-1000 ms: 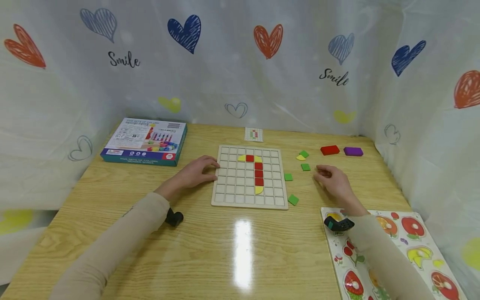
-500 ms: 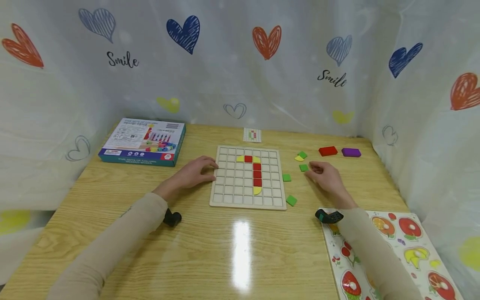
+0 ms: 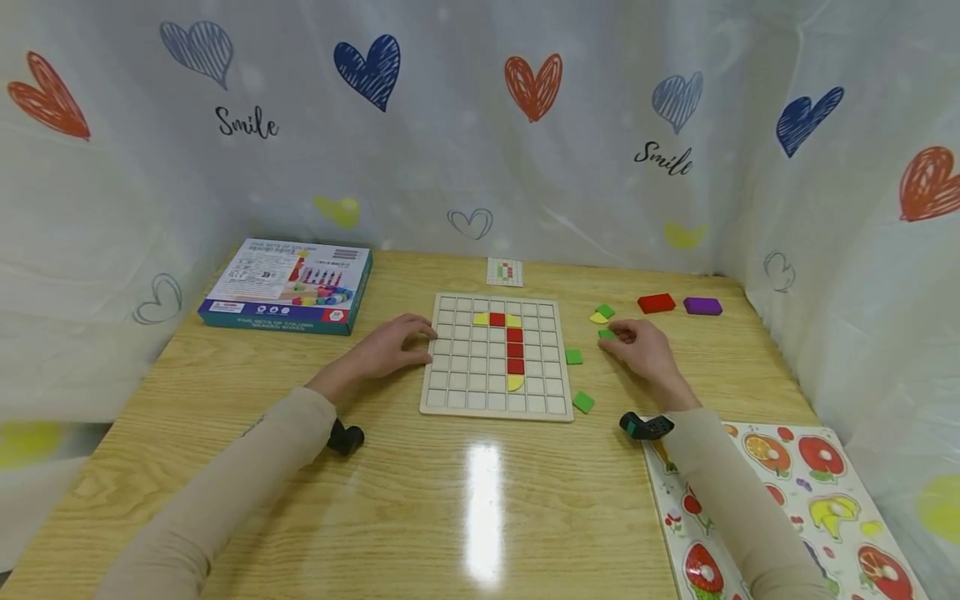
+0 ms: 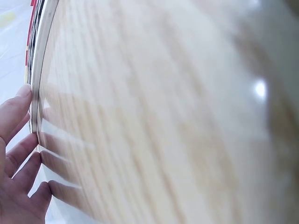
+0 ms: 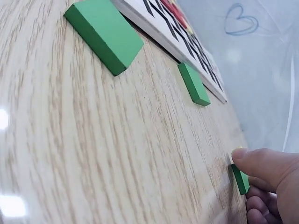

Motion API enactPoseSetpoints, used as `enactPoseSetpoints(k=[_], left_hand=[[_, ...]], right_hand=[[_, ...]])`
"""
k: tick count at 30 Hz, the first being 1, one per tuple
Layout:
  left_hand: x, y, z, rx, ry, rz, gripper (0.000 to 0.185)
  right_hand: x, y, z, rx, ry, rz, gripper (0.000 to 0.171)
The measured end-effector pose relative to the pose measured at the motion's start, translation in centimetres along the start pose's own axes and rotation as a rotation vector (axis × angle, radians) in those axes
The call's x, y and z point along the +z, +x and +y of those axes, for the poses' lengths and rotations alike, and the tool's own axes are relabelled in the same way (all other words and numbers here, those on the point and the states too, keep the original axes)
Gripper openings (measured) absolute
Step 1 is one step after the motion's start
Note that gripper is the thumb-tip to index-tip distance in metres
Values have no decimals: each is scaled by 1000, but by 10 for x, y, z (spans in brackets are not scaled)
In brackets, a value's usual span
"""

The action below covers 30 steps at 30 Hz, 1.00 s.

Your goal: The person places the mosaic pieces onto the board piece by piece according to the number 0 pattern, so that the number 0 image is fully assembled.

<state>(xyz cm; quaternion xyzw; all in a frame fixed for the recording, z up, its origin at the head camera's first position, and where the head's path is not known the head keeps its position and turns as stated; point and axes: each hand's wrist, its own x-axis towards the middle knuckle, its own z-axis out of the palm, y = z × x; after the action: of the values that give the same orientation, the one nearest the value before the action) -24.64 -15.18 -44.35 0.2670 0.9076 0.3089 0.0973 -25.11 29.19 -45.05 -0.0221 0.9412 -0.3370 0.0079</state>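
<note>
A blue game box lies at the far left of the wooden table. A small pattern card sits behind the grid. A red block and a purple block lie side by side far right. A fruit puzzle board occupies the near right corner.

Green tile; pale grid board, red and yellow pieces; white curtain, coloured hearts.

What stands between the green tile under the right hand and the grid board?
Only another green tile lies on the table near the way from the green tile, which the right hand touches, to the grid board. It lies flat.
</note>
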Motion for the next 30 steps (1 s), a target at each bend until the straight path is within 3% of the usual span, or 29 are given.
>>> enactPoseSetpoints(k=[9,27,30], left_hand=[[0,0,2,-3,-4,-1,39],[-1,-1,3,-4,-5,-2,38],[-1,-1,3,0,-5,-2,38]], right_hand=[[2,-3,1,-34,-7,36,37],[1,-12,5,-57,73,26,42],[3,-13,4,-83,47,39,42]])
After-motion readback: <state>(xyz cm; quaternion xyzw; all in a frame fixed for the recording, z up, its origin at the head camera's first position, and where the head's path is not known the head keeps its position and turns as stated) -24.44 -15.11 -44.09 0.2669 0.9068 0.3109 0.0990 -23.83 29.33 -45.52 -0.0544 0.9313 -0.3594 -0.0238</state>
